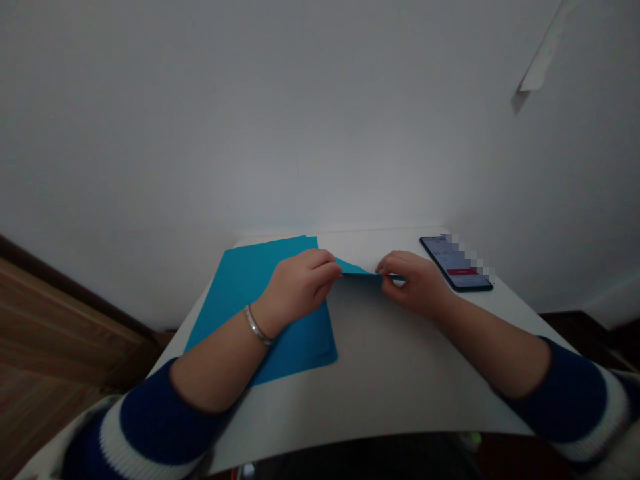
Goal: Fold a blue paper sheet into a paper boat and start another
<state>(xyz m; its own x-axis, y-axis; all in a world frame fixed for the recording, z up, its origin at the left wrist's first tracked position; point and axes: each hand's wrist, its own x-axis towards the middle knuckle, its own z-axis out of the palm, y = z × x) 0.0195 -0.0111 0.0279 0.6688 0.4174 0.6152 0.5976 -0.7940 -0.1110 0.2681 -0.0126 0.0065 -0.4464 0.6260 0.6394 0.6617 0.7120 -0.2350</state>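
A folded piece of blue paper (357, 269) is stretched between my two hands, a little above the table. My left hand (303, 283) pinches its left end, with the thumb and fingers pressed together. At the other end, my right hand (413, 280) grips the paper between thumb and fingertips. Beneath my left hand and wrist lie several blue sheets (235, 287), stacked slightly out of line, and my forearm hides part of them. A silver bracelet (257, 325) circles my left wrist.
The white table (390, 387) stands against a grey-white wall (320, 120). A phone (457, 263) with its screen lit lies at the back right, close to my right hand. Wooden furniture (60, 333) stands left of the table. A paper strip (543, 60) hangs on the wall at upper right.
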